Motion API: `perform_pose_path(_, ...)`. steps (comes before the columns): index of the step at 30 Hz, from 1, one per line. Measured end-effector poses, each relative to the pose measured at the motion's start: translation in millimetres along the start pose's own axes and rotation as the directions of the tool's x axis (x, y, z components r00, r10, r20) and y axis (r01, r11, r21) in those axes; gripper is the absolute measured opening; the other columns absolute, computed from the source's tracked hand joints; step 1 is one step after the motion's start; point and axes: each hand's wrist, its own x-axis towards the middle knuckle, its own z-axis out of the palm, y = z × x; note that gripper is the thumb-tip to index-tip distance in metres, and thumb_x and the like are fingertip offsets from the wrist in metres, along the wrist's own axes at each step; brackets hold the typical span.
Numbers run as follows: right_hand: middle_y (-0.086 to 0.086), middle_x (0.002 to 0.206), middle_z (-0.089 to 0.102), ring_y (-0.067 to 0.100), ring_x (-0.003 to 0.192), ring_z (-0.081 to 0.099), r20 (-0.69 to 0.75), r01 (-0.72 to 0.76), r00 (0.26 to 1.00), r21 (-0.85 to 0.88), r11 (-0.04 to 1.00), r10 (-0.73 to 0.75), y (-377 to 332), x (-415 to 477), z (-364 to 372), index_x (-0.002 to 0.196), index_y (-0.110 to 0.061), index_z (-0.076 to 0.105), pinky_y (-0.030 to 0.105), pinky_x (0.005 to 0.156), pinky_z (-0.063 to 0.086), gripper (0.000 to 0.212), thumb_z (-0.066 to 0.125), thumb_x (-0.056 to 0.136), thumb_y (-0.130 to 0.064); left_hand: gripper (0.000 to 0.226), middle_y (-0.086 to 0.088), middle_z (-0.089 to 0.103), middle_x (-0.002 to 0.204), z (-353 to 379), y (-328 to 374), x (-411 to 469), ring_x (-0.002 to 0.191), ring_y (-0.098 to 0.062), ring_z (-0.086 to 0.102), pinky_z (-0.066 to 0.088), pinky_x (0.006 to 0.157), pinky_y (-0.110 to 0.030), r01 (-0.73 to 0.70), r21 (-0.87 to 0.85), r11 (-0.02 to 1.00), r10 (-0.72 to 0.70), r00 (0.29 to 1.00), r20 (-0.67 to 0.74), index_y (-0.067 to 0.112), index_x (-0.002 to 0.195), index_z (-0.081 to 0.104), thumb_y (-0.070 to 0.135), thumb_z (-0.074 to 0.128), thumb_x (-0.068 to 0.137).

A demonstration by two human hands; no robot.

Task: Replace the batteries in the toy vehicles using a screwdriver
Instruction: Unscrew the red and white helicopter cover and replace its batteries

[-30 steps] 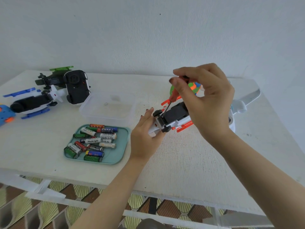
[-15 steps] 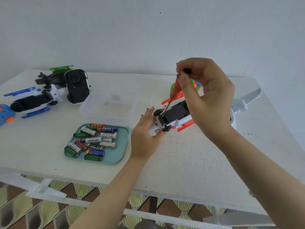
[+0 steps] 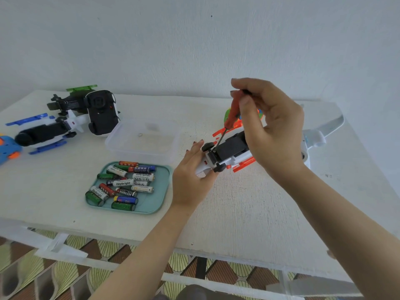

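A white toy helicopter [image 3: 227, 151] with orange blades lies belly-up at the table's middle right, its black underside showing. My left hand [image 3: 192, 169] holds its nose end, fingers curled round it. My right hand [image 3: 266, 124] pinches the red handle of a small screwdriver [image 3: 231, 114]. The thin shaft slants down-left and its tip sits on the underside near the front wheels. A teal tray [image 3: 160, 187] in front of me holds several loose batteries.
A clear plastic box [image 3: 129, 148] with a tiny screw inside stands behind the tray. At the back left lie a black and green toy [image 3: 69, 100], an upturned car [image 3: 100, 113], a blue and white helicopter [image 3: 43, 133] and a blue toy [image 3: 6, 148]. A green toy [image 3: 227, 113] sits behind my right hand.
My right hand's fingers have shifted round the screwdriver handle, which stands a little more upright. The left hand and the helicopter have stayed put.
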Motion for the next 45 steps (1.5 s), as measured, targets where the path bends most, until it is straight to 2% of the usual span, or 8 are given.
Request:
perform_pose_path(6, -0.015, 0.083, 0.061, 0.015, 0.083, 0.063, -0.047, 0.093, 0.994, -0.111, 0.99, -0.098, -0.7, 1.0, 2.4, 0.099, -0.012, 0.071, 0.025, 0.076, 0.051, 0.017, 0.072, 0.082, -0.014, 0.047, -0.012, 0.064, 0.126, -0.7, 0.3, 0.1, 0.122, -0.026, 0.057, 0.048, 0.1, -0.046, 0.013, -0.008, 1.0, -0.013, 1.0, 0.013, 0.007, 0.12, 0.066, 0.036, 0.066, 0.083)
perform_pose_path(11, 0.006, 0.082, 0.067, 0.014, 0.075, 0.067, 0.013, 0.013, 1.0, -0.027, 1.0, -0.013, -0.8, -2.9, -1.1, 0.105, -0.002, 0.066, 0.027, 0.071, 0.053, 0.023, 0.051, 0.089, 0.002, 0.049, -0.012, 0.063, 0.127, -3.3, 7.0, 0.8, 0.123, -0.018, 0.053, 0.038, 0.107, -0.024, 0.046, -0.05, 0.998, -0.046, 0.999, 0.01, 0.006, 0.12, 0.066, 0.035, 0.066, 0.08)
perform_pose_path(15, -0.003, 0.086, 0.061, 0.009, 0.083, 0.062, -0.017, 0.129, 0.991, -0.194, 0.973, -0.134, -0.7, 0.6, 0.4, 0.097, -0.006, 0.07, 0.022, 0.077, 0.05, 0.017, 0.067, 0.086, -0.018, 0.045, -0.01, 0.066, 0.122, -5.5, 8.1, 2.7, 0.108, -0.014, 0.062, 0.039, 0.094, -0.004, -0.001, 0.003, 1.0, 0.002, 1.0, -0.022, 0.008, 0.114, 0.07, 0.037, 0.068, 0.079)
perform_pose_path(23, 0.007, 0.083, 0.069, 0.01, 0.077, 0.066, 0.035, 0.044, 0.999, -0.147, 0.988, -0.039, 1.6, 4.0, -4.0, 0.105, -0.003, 0.066, 0.018, 0.077, 0.051, 0.02, 0.054, 0.09, -0.001, 0.046, -0.004, 0.071, 0.111, 0.9, 1.8, 1.7, 0.121, -0.023, 0.054, 0.042, 0.102, -0.047, -0.043, 0.167, 0.985, 0.061, 0.993, -0.1, 0.008, 0.109, 0.071, 0.042, 0.066, 0.078)
perform_pose_path(28, -0.002, 0.084, 0.067, 0.013, 0.089, 0.064, 0.096, 0.078, 0.993, -0.159, 0.984, -0.064, -2.4, 9.5, -2.8, 0.108, -0.009, 0.069, 0.019, 0.081, 0.05, 0.022, 0.066, 0.087, -0.014, 0.044, -0.004, 0.071, 0.109, -1.7, 7.5, 4.9, 0.12, -0.018, 0.053, 0.038, 0.104, -0.028, -0.031, 0.079, 0.996, 0.039, 0.994, -0.106, 0.006, 0.105, 0.072, 0.039, 0.068, 0.076)
perform_pose_path(37, 0.005, 0.093, 0.064, 0.008, 0.072, 0.069, 0.121, -0.074, 0.989, -0.07, 0.995, 0.082, 2.3, 18.7, 1.0, 0.114, -0.004, 0.06, 0.021, 0.074, 0.054, 0.028, 0.049, 0.089, 0.0, 0.033, 0.027, 0.059, 0.071, -24.4, 36.9, 17.3, 0.075, 0.016, 0.057, 0.039, 0.062, 0.001, 0.291, -0.102, 0.951, -0.294, 0.956, -0.012, 0.041, 0.077, 0.058, 0.019, 0.082, 0.074)
perform_pose_path(41, -0.013, 0.087, 0.059, -0.005, 0.078, 0.062, 0.092, -0.01, 0.996, -0.122, 0.992, 0.021, -0.7, 21.3, 5.6, 0.118, -0.013, 0.063, 0.009, 0.075, 0.049, 0.028, 0.062, 0.089, -0.012, 0.02, 0.025, 0.061, 0.071, -23.8, 37.0, 19.6, 0.073, 0.012, 0.058, 0.042, 0.059, -0.002, 0.339, -0.117, 0.933, -0.344, 0.939, -0.024, 0.029, 0.081, 0.067, 0.023, 0.083, 0.072)
perform_pose_path(45, -0.011, 0.079, 0.066, 0.006, 0.072, 0.069, 0.074, -0.065, 0.995, -0.065, 0.996, 0.07, 1.6, 25.2, 5.5, 0.116, -0.008, 0.061, 0.022, 0.078, 0.054, 0.031, 0.068, 0.086, -0.014, 0.018, 0.02, 0.062, 0.069, -25.8, 35.2, 22.2, 0.07, 0.009, 0.058, 0.042, 0.056, -0.003, 0.347, -0.121, 0.93, -0.351, 0.936, -0.015, 0.02, 0.08, 0.068, 0.024, 0.084, 0.071)
